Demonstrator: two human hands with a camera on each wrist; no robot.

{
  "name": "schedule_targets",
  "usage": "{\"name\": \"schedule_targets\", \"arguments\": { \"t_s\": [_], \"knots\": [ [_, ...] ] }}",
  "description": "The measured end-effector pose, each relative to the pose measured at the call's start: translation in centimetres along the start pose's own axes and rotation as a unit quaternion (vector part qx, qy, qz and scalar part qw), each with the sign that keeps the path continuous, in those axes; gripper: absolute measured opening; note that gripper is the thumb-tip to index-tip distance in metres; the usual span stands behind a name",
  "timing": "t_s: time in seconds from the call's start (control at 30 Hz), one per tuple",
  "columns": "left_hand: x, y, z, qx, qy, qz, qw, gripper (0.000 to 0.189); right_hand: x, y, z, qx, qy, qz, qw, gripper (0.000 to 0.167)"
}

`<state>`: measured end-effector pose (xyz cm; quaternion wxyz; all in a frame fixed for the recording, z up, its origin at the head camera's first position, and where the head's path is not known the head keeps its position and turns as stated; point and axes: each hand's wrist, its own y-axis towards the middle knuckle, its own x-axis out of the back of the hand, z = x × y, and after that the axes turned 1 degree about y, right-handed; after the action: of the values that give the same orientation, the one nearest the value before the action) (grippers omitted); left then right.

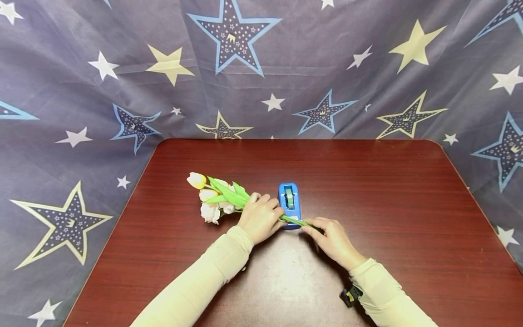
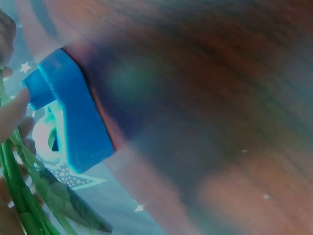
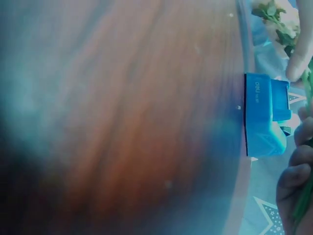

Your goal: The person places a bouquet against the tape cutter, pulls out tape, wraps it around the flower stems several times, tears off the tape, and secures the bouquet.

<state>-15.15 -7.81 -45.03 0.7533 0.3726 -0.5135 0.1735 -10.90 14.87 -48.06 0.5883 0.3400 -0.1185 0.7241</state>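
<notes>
Hands (image 1: 260, 219) (image 1: 336, 241) both clamped on slim green stems (image 1: 293, 220) | cupped pale blooms (image 1: 209, 195) | smooth, rounded blue tape dispenser (image 1: 292, 212)

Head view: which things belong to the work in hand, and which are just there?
In the work:
- flowers, gripped by the left hand, stem ends pinched by the right hand
- blue tape dispenser, probably; the stems cross its near end in this view

Just there:
- table
- star-patterned cloth behind
- black device by the right sleeve
</notes>
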Motion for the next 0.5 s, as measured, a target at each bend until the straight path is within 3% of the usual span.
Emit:
{"name": "schedule_targets", "arguments": {
  "t_s": [0.17, 0.5],
  "knots": [
    [0.29, 0.25, -0.11, 0.012, 0.011, -0.003, 0.9999, 0.029, -0.08, 0.06, 0.06, 0.022, -0.029, -0.038, 0.9986, 0.02],
    [0.84, 0.26, -0.28, 0.02, -0.011, 0.033, 0.9992, 0.032, -0.19, 0.08, 0.03, 0.049, -0.054, -0.074, 0.9946, 0.02]
  ]
}}
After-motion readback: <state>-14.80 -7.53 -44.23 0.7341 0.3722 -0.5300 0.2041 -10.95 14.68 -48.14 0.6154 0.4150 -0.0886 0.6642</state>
